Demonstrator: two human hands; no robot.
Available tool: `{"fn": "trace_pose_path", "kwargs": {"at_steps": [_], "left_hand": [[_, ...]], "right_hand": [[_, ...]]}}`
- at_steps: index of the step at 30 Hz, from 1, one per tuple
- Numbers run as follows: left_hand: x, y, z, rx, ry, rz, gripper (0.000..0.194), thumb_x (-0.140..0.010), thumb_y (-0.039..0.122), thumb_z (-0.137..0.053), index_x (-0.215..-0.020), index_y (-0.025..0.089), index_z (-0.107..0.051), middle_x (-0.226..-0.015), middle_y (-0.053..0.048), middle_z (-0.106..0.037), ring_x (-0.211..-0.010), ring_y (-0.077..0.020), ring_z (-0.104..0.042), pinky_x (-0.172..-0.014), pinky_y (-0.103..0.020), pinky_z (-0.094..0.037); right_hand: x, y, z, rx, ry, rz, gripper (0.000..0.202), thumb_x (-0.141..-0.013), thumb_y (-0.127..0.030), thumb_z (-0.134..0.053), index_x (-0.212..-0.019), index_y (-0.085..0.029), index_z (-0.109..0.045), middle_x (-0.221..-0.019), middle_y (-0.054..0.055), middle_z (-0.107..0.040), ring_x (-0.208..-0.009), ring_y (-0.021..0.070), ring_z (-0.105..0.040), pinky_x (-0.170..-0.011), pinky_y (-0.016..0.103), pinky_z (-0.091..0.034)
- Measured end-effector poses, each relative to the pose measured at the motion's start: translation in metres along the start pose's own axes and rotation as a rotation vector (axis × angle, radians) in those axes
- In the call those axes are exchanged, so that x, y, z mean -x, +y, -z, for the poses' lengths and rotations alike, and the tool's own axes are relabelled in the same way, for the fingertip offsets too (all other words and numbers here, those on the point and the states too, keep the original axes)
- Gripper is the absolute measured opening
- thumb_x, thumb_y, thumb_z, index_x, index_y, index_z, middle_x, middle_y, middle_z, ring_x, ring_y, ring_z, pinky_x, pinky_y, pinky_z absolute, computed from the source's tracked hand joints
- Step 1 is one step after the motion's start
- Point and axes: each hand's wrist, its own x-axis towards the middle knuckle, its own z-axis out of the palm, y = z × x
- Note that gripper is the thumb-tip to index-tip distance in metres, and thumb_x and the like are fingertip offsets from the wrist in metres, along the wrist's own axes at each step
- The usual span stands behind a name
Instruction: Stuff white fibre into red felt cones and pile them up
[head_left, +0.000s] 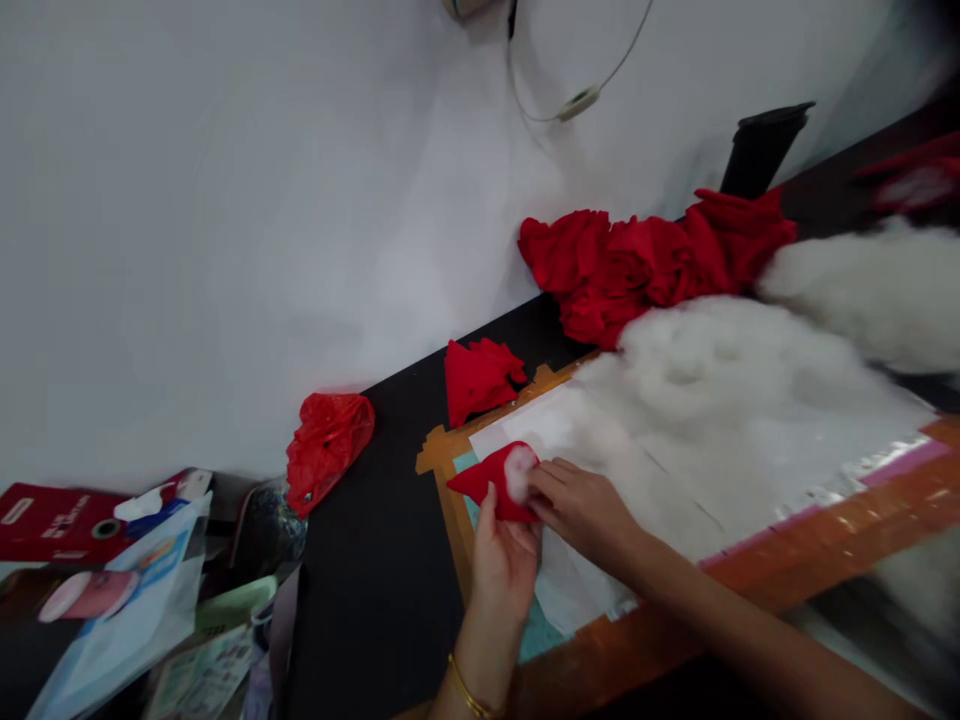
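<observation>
A small pointed red fabric piece [484,478], cone-like in shape, rests in my left hand [508,555], with the thumb along its near side. White stuffing [519,472] shows at its wide end. My right hand [581,505] reaches in from the right, its fingers closed at that stuffing; the fingertips are partly hidden. Both hands are above the near left part of a sheet-covered board [450,500] edged with brown tape. Just right of my hands, a large heap of white fluffy stuffing [720,390] covers much of the board.
Crumpled red fabric pieces [645,260] are piled by the wall, with a smaller red pile [480,378] nearer. A red plastic bag [328,445] lies at the table edge. Boxes, packets and a pink spool [90,595] crowd the lower left. A black container [761,150] stands behind.
</observation>
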Motion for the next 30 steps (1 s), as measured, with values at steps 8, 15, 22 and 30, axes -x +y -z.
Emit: {"fn": "trace_pose_path", "kwargs": {"at_steps": [8, 15, 22, 30], "left_hand": [[-0.002, -0.001, 0.003, 0.003, 0.095, -0.029, 0.027, -0.093, 0.027, -0.054, -0.108, 0.009, -0.067, -0.104, -0.014, -0.073, -0.088, -0.0169, -0.071, -0.070, -0.020, -0.057], [-0.001, -0.002, 0.000, -0.013, -0.028, -0.042, 0.029, -0.092, 0.027, -0.053, -0.112, 0.012, -0.067, -0.118, -0.013, -0.069, -0.107, -0.0222, -0.066, -0.088, -0.031, -0.055], [-0.002, -0.005, 0.013, -0.214, -0.125, 0.069, 0.043, -0.089, 0.043, -0.056, -0.120, 0.013, -0.062, -0.116, -0.015, -0.067, -0.098, -0.0236, -0.066, -0.081, -0.034, -0.055], [0.000, 0.013, 0.036, -0.802, 0.115, -0.690, 0.059, -0.064, 0.020, -0.081, -0.118, 0.021, -0.057, -0.111, -0.006, -0.059, -0.086, -0.0155, -0.060, -0.076, -0.024, -0.048]], "right_hand": [[-0.002, -0.010, -0.014, -0.079, 0.022, -0.013, 0.009, -0.087, -0.018, -0.058, -0.081, -0.019, -0.064, -0.079, 0.004, -0.068, -0.076, 0.0184, -0.062, -0.067, 0.028, -0.047], [-0.003, 0.002, 0.008, -0.162, 0.089, -0.157, 0.026, -0.081, -0.019, -0.063, -0.107, -0.022, -0.065, -0.110, 0.011, -0.062, -0.096, 0.0233, -0.061, -0.074, 0.033, -0.053], [-0.005, 0.009, -0.006, -0.016, 0.056, -0.082, 0.018, -0.078, -0.009, -0.057, -0.089, -0.018, -0.068, -0.085, 0.008, -0.068, -0.083, 0.0221, -0.060, -0.073, 0.033, -0.050], [-0.007, -0.003, -0.008, 0.032, 0.131, 0.021, 0.010, -0.079, -0.010, -0.057, -0.080, -0.017, -0.064, -0.075, 0.006, -0.067, -0.075, 0.0220, -0.059, -0.068, 0.032, -0.047]]}}
